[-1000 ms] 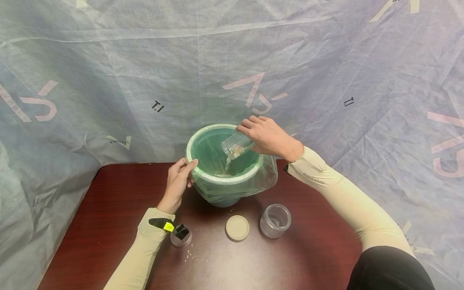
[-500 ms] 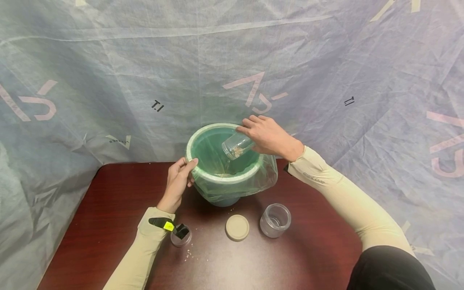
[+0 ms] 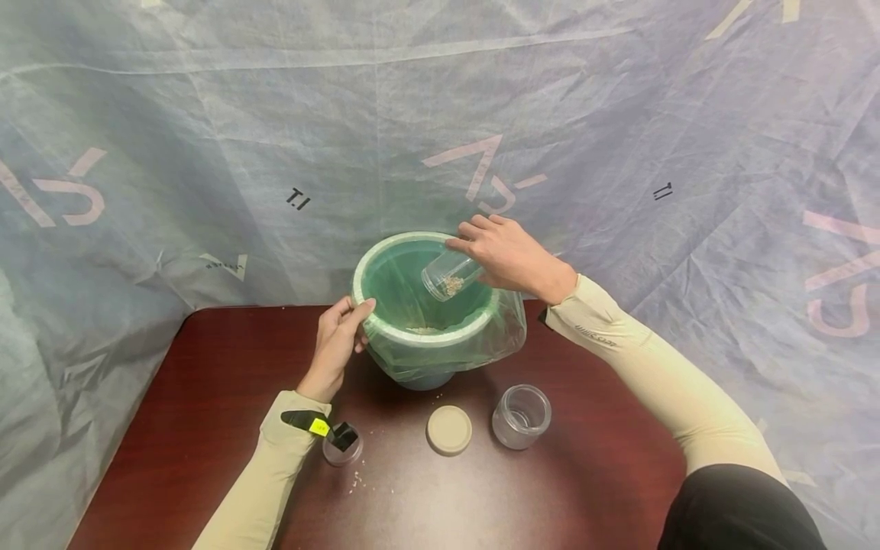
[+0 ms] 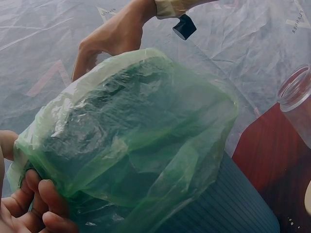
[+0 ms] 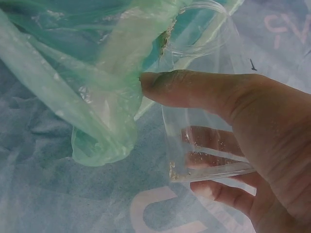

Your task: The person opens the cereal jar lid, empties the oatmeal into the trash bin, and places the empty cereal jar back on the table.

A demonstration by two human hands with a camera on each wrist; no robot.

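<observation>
My right hand (image 3: 509, 256) grips a clear jar (image 3: 447, 273) tilted mouth-down over a bin (image 3: 426, 382) lined with a green plastic bag (image 3: 440, 359). A few pale flakes (image 3: 453, 286) sit inside near the jar's mouth, and more lie down in the bag. In the right wrist view the thumb and fingers wrap the jar (image 5: 199, 116), with bits clinging near its base. At the bin's left rim my left hand (image 3: 337, 340) pinches the rim and bag, thumb on top and fingers beneath. The left wrist view shows these fingers (image 4: 51, 194) curled under the bag's edge.
On the dark red table (image 3: 227, 367) stand an open clear jar (image 3: 521, 416) and a round beige lid (image 3: 450, 430). A small clear round piece (image 3: 342, 452) lies partly behind the left wrist camera, with crumbs (image 3: 357, 481) nearby. A grey cloth wall (image 3: 330, 153) rises behind.
The stream of flakes falling from the tilted jar has thinned and stopped, and fewer are left inside it. Both hands stay almost where they were.
</observation>
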